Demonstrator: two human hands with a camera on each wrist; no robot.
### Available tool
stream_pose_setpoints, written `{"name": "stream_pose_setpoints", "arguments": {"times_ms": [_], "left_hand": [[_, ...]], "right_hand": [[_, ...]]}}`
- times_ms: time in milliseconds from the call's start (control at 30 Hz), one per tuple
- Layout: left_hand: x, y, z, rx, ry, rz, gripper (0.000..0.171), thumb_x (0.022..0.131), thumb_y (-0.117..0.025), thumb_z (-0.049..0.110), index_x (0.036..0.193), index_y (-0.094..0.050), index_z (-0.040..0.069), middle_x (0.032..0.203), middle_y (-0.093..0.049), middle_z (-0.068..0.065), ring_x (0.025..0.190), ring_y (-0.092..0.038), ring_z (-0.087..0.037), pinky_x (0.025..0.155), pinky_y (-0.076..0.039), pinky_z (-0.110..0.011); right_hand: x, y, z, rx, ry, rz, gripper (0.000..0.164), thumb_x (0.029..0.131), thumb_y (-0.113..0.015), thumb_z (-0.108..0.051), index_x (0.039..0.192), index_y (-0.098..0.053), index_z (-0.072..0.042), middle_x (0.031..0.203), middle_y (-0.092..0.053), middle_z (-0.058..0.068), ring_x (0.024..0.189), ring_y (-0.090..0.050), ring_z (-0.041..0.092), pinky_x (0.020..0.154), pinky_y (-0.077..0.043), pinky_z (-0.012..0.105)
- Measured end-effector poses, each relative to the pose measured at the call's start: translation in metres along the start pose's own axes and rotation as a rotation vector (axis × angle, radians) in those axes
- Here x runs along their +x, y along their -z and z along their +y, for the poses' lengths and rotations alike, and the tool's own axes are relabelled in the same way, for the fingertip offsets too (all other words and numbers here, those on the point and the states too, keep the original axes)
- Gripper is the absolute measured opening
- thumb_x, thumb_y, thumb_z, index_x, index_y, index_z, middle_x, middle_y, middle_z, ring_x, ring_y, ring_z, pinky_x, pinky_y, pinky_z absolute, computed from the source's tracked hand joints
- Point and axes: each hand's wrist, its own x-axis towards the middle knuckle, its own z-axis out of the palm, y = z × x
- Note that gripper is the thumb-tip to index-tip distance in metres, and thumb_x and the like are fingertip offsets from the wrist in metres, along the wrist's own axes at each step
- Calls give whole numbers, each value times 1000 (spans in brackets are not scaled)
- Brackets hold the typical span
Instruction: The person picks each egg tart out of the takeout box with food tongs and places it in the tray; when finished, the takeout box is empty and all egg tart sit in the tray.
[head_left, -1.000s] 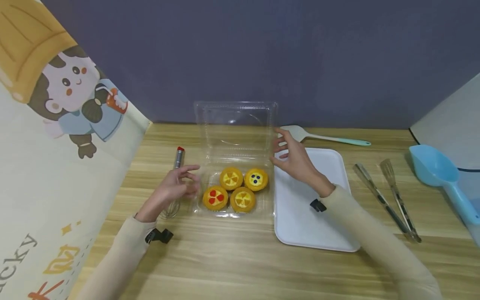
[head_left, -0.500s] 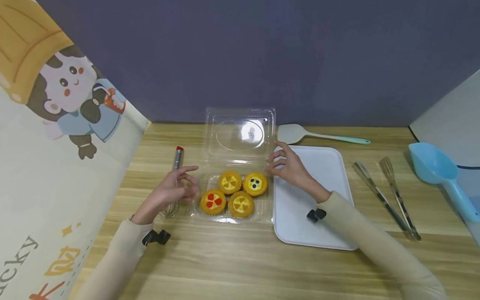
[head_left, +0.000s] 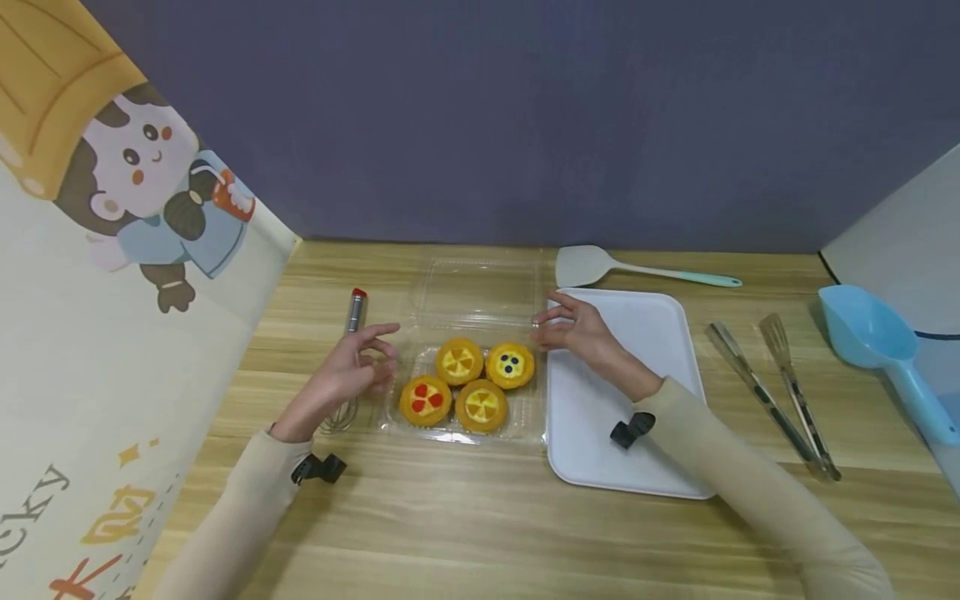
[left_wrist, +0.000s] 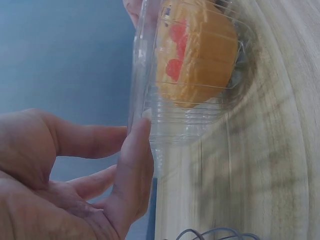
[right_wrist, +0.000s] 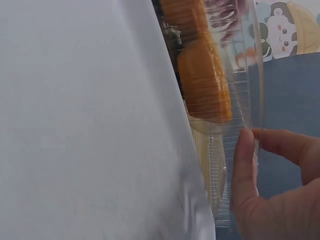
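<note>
A clear plastic clamshell box (head_left: 397,427) sits on the table with its lid (head_left: 480,292) laid back behind it. Inside are several fruit tarts: one with red fruit (head_left: 425,401), one with blue berries (head_left: 510,366), others with orange wedges (head_left: 482,407). My left hand (head_left: 347,371) pinches the box's left rim between thumb and finger, as the left wrist view shows. On the opposite side, my right hand (head_left: 588,337) pinches the right rim near the hinge; the right wrist view shows thumb and fingertip meeting at the thin edge (right_wrist: 260,107).
A white tray (head_left: 622,467) lies right of the box, beneath my right forearm. Behind it rests a spatula (head_left: 585,267). Metal tongs (head_left: 765,396) and a blue scoop (head_left: 870,329) are farther right. A whisk (head_left: 356,312) lies under my left hand.
The lid has swung backward from standing upright to lying low behind the box. My right hand has come down and slightly toward me; my left hand has stayed at the left rim.
</note>
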Motion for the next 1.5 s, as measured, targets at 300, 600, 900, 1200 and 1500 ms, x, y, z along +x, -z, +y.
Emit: {"name": "stream_pose_setpoints", "arguments": {"times_ms": [300,600,900,1200,1500], "left_hand": [[0,-4,-3,0,0,29,67,91,-58,-5,151,-34,9,127,-49,-27,78,-63,-19,63,-63,-25],[-2,-6,-6,16,-6,64,64,92,-57,-3,151,-36,10,129,-52,-25,76,-63,-17,64,-65,-28],[-3,-11,-6,21,-22,93,59,94,-56,-1,149,-38,8,127,-52,-25,71,-61,-16,59,-62,-24],[-6,-15,-5,63,-54,139,56,94,-56,-1,147,-41,7,124,-52,-22,72,-62,-20,59,-63,-27],[-8,-19,-7,115,-85,184,54,93,-56,0,146,-44,6,120,-54,-20,73,-65,-24,57,-63,-26]], "right_hand": [[-1,2,2,5,-8,4,87,87,-71,-3,156,-19,-6,128,-57,30,81,-71,10,81,-66,35],[-10,15,-2,-59,0,19,78,90,-69,-10,155,-25,-10,132,-58,28,89,-71,7,85,-65,40],[-41,52,-13,-242,116,84,64,94,-65,-15,149,-34,-11,128,-58,26,89,-70,7,78,-66,40],[-86,104,-16,-489,190,237,59,95,-65,-18,147,-39,-9,123,-62,20,85,-68,0,66,-66,28],[-132,164,3,-715,235,425,55,92,-68,-18,142,-48,-7,104,-58,-25,84,-54,-20,64,-49,2]]}}
